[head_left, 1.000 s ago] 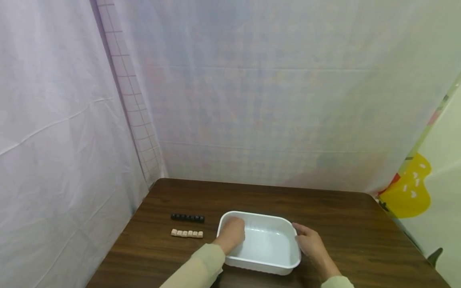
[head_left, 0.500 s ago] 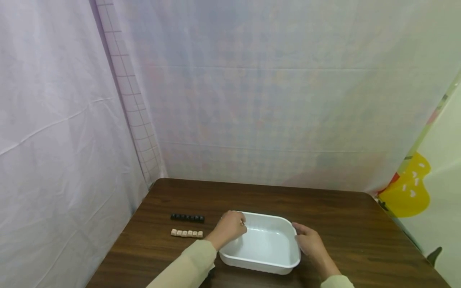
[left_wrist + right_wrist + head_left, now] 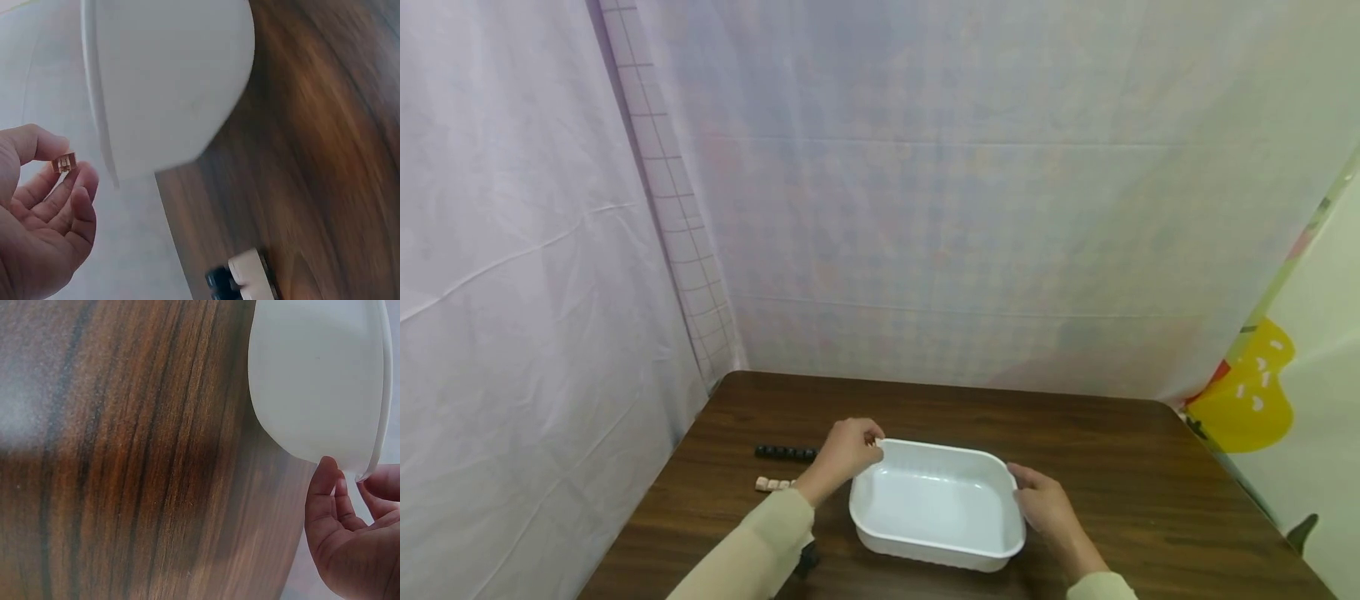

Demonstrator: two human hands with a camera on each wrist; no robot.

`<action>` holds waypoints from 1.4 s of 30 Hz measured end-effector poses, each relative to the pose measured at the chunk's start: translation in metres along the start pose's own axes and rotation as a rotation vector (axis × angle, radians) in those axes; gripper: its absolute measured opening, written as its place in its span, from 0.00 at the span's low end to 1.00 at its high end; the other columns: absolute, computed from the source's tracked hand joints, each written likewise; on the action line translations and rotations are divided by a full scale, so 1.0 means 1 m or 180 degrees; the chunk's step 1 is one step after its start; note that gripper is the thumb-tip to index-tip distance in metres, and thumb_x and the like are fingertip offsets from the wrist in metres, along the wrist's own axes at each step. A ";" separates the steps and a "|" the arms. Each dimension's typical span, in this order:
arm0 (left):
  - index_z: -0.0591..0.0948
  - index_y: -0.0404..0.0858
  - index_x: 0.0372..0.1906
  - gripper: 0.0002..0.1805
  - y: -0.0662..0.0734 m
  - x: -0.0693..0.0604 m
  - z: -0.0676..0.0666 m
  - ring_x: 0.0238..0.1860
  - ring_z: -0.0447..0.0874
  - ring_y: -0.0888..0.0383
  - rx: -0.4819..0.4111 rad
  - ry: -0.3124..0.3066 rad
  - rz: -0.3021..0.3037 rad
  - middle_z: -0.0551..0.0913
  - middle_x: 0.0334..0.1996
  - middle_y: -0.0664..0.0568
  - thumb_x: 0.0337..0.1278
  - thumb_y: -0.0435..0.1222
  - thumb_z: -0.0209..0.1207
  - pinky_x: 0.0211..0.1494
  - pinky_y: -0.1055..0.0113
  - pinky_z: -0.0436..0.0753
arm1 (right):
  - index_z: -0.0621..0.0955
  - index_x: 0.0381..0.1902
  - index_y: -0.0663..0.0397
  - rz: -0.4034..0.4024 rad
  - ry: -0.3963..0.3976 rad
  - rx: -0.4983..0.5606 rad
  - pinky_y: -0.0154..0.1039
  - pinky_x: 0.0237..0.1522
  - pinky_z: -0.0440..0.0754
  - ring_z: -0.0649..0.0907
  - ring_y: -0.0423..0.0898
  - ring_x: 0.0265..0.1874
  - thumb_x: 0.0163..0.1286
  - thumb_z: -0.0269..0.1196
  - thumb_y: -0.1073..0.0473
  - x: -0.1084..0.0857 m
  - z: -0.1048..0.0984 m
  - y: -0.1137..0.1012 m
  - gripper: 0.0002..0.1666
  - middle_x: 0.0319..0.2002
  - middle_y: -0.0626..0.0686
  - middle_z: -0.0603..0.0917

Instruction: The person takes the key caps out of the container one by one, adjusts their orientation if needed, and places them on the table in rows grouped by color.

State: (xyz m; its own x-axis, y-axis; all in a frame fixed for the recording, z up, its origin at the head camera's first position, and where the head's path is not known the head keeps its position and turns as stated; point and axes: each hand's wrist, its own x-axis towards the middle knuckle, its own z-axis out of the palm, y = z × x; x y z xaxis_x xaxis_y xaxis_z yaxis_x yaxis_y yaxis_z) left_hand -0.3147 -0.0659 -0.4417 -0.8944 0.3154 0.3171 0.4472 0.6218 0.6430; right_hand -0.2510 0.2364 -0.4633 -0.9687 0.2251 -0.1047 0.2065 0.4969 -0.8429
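Note:
My left hand (image 3: 844,450) is just outside the far left corner of a white rectangular tray (image 3: 936,510). Between thumb and fingertips it pinches a small beige keycap (image 3: 64,163), whose hollow underside shows in the left wrist view. My right hand (image 3: 1045,505) grips the tray's right end, thumb at the rim and fingers against the outer wall. No object shows inside the tray. Left of it lie a row of black keycaps (image 3: 781,452) and, nearer me, a row of beige keycaps (image 3: 772,484). My left arm hides the right ends of both rows.
The dark wood-grain table (image 3: 1120,467) carries the tray and both rows. A pale curtain (image 3: 955,250) hangs behind its far edge, and a white curtain (image 3: 535,317) hangs on the left. On the right is a light cloth with a yellow print (image 3: 1247,408).
My left hand has come up out of the tray and moved left over its rim, with the keycap between its fingers. The right hand stays on the tray's right end.

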 end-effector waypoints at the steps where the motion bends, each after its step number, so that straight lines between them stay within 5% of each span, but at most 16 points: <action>1: 0.85 0.32 0.38 0.10 -0.003 0.000 -0.003 0.29 0.75 0.58 -0.0033 0.0019 -0.0029 0.80 0.27 0.52 0.47 0.28 0.64 0.30 0.66 0.76 | 0.72 0.67 0.67 0.0022 -0.0001 0.0001 0.51 0.50 0.78 0.76 0.63 0.55 0.63 0.53 0.70 0.000 0.000 0.000 0.31 0.64 0.75 0.69; 11: 0.86 0.35 0.40 0.10 -0.036 -0.014 -0.039 0.29 0.76 0.59 -0.0256 0.0278 -0.0417 0.82 0.29 0.53 0.50 0.29 0.65 0.31 0.65 0.78 | 0.70 0.69 0.64 0.0326 -0.0026 0.0035 0.58 0.54 0.75 0.73 0.65 0.59 0.65 0.53 0.70 0.003 0.001 -0.002 0.32 0.66 0.74 0.66; 20: 0.86 0.36 0.43 0.10 -0.076 -0.035 -0.075 0.39 0.82 0.54 -0.0175 0.0404 -0.0757 0.85 0.36 0.51 0.53 0.30 0.64 0.41 0.56 0.81 | 0.71 0.68 0.65 0.0300 -0.0013 0.0096 0.44 0.39 0.81 0.79 0.60 0.49 0.65 0.53 0.70 0.002 0.001 0.000 0.31 0.64 0.74 0.69; 26: 0.85 0.33 0.40 0.10 -0.106 -0.053 -0.096 0.36 0.81 0.54 -0.0110 0.0361 -0.0865 0.84 0.33 0.51 0.51 0.30 0.66 0.39 0.56 0.80 | 0.70 0.68 0.65 0.0330 -0.0034 0.0122 0.44 0.40 0.82 0.79 0.61 0.52 0.65 0.53 0.70 0.003 0.001 0.001 0.31 0.66 0.74 0.66; 32: 0.84 0.32 0.36 0.09 -0.131 -0.065 -0.105 0.33 0.78 0.55 -0.0094 0.0290 -0.0938 0.83 0.30 0.51 0.46 0.29 0.68 0.38 0.59 0.77 | 0.71 0.67 0.67 0.0212 -0.0026 0.0136 0.41 0.37 0.81 0.81 0.58 0.47 0.64 0.53 0.71 0.001 0.000 0.001 0.31 0.64 0.75 0.68; 42: 0.85 0.30 0.34 0.08 -0.153 -0.079 -0.108 0.31 0.76 0.57 -0.0163 0.0104 -0.0986 0.82 0.27 0.51 0.46 0.28 0.70 0.37 0.62 0.76 | 0.70 0.67 0.67 0.0214 -0.0035 0.0148 0.41 0.35 0.82 0.82 0.56 0.44 0.64 0.53 0.71 0.000 0.000 0.000 0.31 0.63 0.75 0.69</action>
State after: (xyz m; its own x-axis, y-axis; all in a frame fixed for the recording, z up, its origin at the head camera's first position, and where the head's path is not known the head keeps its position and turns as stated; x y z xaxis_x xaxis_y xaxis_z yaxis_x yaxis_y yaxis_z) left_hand -0.3132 -0.2632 -0.4900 -0.9882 0.0929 0.1222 0.1532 0.6475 0.7465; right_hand -0.2511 0.2366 -0.4630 -0.9544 0.2473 -0.1674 0.2647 0.4414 -0.8574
